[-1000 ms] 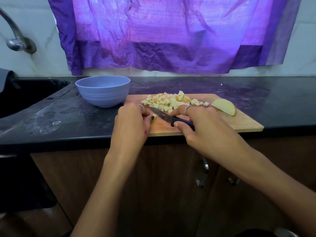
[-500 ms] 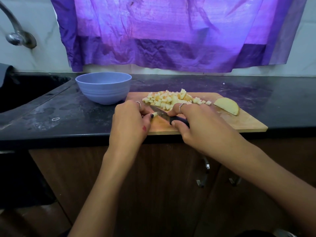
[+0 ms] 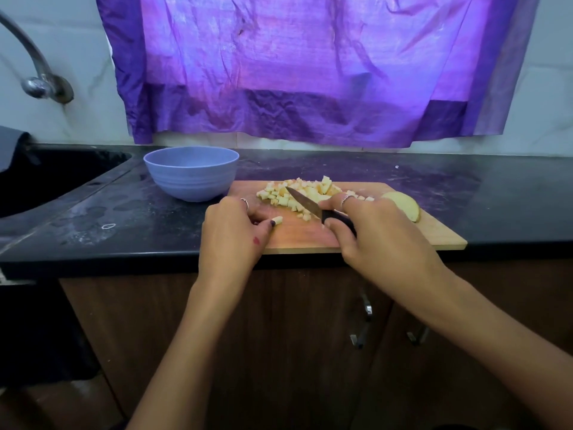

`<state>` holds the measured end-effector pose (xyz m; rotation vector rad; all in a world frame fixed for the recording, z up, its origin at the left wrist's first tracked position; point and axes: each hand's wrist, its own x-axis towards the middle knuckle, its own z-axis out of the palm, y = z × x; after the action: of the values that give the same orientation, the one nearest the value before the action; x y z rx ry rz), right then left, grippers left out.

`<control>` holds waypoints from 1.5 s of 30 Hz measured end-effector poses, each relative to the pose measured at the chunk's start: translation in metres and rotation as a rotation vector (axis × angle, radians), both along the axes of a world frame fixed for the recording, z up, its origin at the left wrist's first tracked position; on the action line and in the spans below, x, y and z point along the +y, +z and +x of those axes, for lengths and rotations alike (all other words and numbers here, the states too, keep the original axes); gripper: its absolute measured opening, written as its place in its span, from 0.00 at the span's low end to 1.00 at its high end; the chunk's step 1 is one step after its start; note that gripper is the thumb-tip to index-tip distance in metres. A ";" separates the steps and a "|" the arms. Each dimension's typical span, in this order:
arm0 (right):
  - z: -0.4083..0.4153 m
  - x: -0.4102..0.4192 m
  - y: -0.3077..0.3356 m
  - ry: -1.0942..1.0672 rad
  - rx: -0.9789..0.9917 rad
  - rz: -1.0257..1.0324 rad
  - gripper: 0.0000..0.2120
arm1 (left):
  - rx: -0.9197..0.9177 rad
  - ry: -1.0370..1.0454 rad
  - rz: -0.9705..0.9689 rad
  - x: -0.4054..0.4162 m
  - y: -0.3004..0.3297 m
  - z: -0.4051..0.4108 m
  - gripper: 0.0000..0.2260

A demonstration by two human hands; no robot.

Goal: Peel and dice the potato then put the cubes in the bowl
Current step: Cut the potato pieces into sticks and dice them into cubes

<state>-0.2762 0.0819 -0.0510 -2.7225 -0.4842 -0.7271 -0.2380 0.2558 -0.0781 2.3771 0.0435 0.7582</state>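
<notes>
A wooden cutting board (image 3: pixel 310 240) lies on the black counter. A heap of pale potato cubes (image 3: pixel 305 192) sits at its far middle, and an uncut potato piece (image 3: pixel 403 204) lies at its right end. My right hand (image 3: pixel 372 231) grips a black-handled knife (image 3: pixel 305 201), whose blade points left and away into the cubes. My left hand (image 3: pixel 232 234) rests on the board's left end, and a small potato piece (image 3: pixel 278 220) sits at its thumb tip. The blue bowl (image 3: pixel 192 173) stands just left of the board, and its inside is hidden.
A dark sink (image 3: pixel 55 178) lies at the left, with a metal tap (image 3: pixel 37 72) on the wall above it. A purple cloth (image 3: pixel 310 66) hangs behind the counter. Cabinet handles (image 3: pixel 362 324) show below the counter's front edge.
The knife blade has swung from the near side of the board, by my left thumb, up and away into the heap of cubes. My left hand has stayed put with the small piece.
</notes>
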 end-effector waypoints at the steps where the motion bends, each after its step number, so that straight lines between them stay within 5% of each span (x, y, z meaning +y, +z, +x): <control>1: 0.000 0.001 0.000 0.019 0.006 0.039 0.14 | 0.010 -0.002 -0.016 0.001 0.000 0.000 0.10; 18: 0.014 0.018 0.005 0.099 0.170 0.057 0.10 | 0.037 -0.023 -0.050 0.001 0.001 0.002 0.04; 25: 0.006 0.018 -0.002 0.098 0.099 -0.172 0.12 | 0.024 0.017 -0.022 -0.002 -0.001 0.001 0.05; 33: -0.001 0.011 -0.005 0.086 0.066 0.073 0.12 | 0.051 -0.023 0.050 0.000 0.003 -0.002 0.08; 45: 0.004 0.034 -0.004 0.032 0.052 -0.088 0.11 | -0.013 0.030 0.043 -0.004 -0.001 -0.001 0.06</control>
<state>-0.2722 0.1159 -0.0546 -2.8006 -0.5589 -0.6394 -0.2390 0.2515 -0.0789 2.4169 0.0584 0.7963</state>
